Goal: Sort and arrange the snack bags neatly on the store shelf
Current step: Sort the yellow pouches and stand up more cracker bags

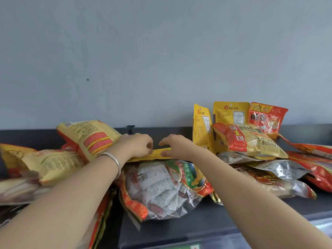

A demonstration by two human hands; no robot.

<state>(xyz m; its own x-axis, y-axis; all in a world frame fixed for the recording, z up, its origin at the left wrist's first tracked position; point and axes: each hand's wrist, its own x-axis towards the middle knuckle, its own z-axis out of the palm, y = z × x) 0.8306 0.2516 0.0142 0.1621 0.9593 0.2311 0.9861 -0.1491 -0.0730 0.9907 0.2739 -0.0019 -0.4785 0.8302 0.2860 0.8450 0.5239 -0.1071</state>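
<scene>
Both my hands reach over a flat yellow bag (158, 153) that lies on top of a clear bag of small white packets (161, 187) in the middle of the dark shelf (179, 229). My left hand (137, 144), with a silver bangle on the wrist, pinches the yellow bag's upper edge. My right hand (177, 145) rests on the same bag with curled fingers. A puffy yellow bag (91, 137) leans tilted just left of my left hand.
Two yellow pouches (202, 128) and a red bag (265, 119) stand against the grey wall at the right. A yellow-and-red bag (249, 141) lies on silver and red bags below them. More yellow bags (46, 164) are piled at the left.
</scene>
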